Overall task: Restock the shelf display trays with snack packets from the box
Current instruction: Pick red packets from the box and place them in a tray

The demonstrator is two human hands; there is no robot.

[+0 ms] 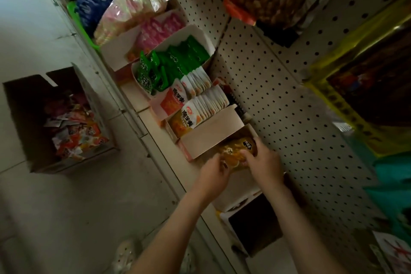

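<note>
Nearest us on the shelf (153,131) sits a dark tray (253,229) — we can't tell what, if anything, is in it. Just beyond, both hands are busy. Our left hand (213,170) curls its fingers round the front end of a bundle of yellow packets (233,151), and our right hand (264,159) grips over the back end. The bundle sits low in the open tray (206,138).

Its long axis runs along that tray, from shelf front to pegboard (278,95), with the dark printed end pointing at the pegboard. We'd call this tray mid-fill.

Off left on the floor, the box (20,122) has plenty of mixed packets in it. Farther along, the trays of white-and-orange packets (206,100), green packets (178,60) and pink packets (160,29) look stocked — the nearer trays seem to be what's left.
</note>
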